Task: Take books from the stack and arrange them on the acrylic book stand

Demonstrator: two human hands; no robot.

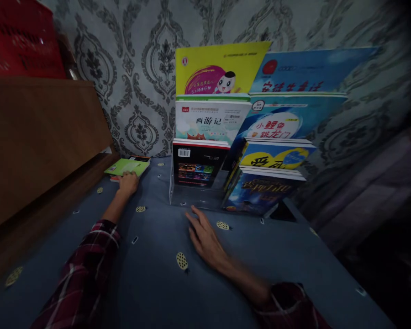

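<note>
At the far left of the cloth, my left hand (128,183) is closed over the near right corner of a green book (126,167), its fingers bent on the cover. The green book lies flat on top of a small pile, with a dark book (140,159) showing at the back. My right hand (205,240) hovers or rests just in front of a clear book stand (198,196); its fingers are apart and it holds nothing. In the stand, books rise in tiers: a black book (200,167), a white book (210,119), a yellow book (222,68) and a dark blue book (260,192).
A blue patterned cloth (150,269) covers the table. On the left stands a brown wooden cabinet (41,141) with a red box (23,41) on it. Patterned wallpaper (133,68) is behind. Pale fabric (366,183) hangs at the right.
</note>
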